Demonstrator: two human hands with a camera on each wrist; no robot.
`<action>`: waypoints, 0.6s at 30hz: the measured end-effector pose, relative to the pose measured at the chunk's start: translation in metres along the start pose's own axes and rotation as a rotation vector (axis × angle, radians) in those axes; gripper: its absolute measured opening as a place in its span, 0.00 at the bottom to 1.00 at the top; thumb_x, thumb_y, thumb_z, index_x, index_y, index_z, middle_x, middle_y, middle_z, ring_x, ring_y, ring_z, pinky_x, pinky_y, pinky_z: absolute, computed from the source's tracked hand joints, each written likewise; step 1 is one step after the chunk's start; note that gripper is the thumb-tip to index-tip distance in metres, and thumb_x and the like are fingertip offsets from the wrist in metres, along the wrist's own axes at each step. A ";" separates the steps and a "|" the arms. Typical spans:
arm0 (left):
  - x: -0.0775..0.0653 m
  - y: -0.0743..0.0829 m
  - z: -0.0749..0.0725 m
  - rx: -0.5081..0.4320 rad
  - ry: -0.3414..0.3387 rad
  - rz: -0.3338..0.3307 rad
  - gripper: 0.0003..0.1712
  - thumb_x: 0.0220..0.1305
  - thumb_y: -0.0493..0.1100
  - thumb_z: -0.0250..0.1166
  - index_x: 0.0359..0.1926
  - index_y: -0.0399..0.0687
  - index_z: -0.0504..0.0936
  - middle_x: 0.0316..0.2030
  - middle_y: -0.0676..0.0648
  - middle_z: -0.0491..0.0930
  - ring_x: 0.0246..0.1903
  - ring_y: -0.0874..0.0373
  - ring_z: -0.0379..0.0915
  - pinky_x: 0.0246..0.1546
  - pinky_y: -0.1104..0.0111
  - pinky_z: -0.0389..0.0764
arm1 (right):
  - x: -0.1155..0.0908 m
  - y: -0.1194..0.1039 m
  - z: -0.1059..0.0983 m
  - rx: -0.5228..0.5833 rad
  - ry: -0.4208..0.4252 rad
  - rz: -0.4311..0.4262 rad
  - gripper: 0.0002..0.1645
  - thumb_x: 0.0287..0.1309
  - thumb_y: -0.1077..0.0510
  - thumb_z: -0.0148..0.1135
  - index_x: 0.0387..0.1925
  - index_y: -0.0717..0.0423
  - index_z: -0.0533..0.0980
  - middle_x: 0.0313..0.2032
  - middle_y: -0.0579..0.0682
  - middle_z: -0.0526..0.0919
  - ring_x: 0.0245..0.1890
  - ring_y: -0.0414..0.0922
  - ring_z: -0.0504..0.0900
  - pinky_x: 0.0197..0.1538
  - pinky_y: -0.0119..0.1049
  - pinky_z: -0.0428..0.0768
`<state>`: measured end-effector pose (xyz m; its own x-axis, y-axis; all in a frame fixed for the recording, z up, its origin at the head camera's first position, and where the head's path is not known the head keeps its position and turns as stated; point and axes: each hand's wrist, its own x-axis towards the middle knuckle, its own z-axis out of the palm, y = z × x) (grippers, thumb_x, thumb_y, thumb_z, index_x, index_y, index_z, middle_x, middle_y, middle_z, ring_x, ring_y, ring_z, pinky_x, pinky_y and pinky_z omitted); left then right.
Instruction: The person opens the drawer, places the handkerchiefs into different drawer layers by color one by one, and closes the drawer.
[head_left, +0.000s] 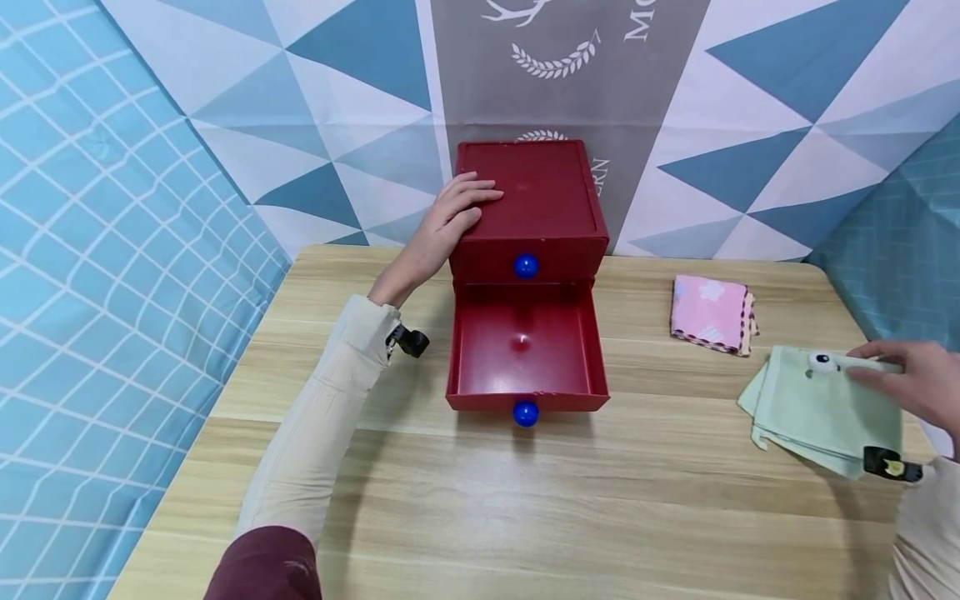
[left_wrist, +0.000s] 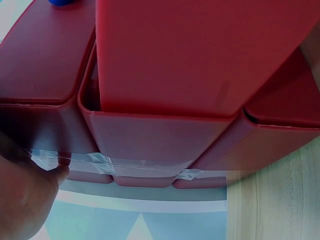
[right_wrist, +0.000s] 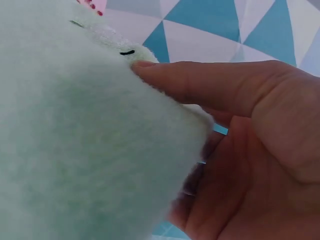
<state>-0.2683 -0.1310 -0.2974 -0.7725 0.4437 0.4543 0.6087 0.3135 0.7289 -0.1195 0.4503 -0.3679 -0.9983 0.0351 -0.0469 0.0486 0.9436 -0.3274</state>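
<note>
A red drawer cabinet (head_left: 528, 192) stands at the back of the table, its top drawer pushed in. Below that, a red drawer (head_left: 525, 367) with a blue knob (head_left: 526, 414) is pulled out and has nothing in it. My left hand (head_left: 446, 215) rests on the cabinet top at its left edge, fingers laid out; the left wrist view has it beside the cabinet's taped side (left_wrist: 150, 167). At the right, my right hand (head_left: 918, 379) pinches a folded pale green towel (head_left: 832, 412) by its edge between thumb and fingers. A stitched white eye shows on the towel.
A folded pink towel (head_left: 708, 312) with a patterned border lies on the wooden table (head_left: 637, 492), between the cabinet and the green towel. Behind the cabinet rises a patterned wall covering (head_left: 360, 108). A blue gridded sheet (head_left: 112, 275) hangs along the left side.
</note>
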 end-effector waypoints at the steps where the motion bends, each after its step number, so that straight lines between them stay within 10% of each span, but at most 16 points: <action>1: 0.001 -0.004 0.000 0.006 0.002 0.000 0.22 0.74 0.39 0.48 0.64 0.41 0.77 0.70 0.43 0.66 0.75 0.52 0.43 0.73 0.66 0.43 | 0.000 -0.001 0.000 0.005 0.009 -0.009 0.16 0.56 0.68 0.66 0.40 0.81 0.75 0.32 0.74 0.79 0.24 0.51 0.73 0.26 0.34 0.68; 18: 0.001 -0.012 0.001 0.036 0.005 -0.001 0.23 0.75 0.46 0.47 0.64 0.50 0.78 0.70 0.51 0.67 0.73 0.67 0.44 0.72 0.69 0.46 | -0.010 -0.027 -0.003 0.025 0.129 -0.106 0.08 0.55 0.75 0.63 0.37 0.79 0.77 0.26 0.70 0.79 0.19 0.39 0.68 0.20 0.29 0.66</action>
<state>-0.2761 -0.1337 -0.3061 -0.7739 0.4391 0.4563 0.6141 0.3443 0.7102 -0.1113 0.4256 -0.3556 -0.9937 -0.0205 0.1102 -0.0579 0.9357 -0.3479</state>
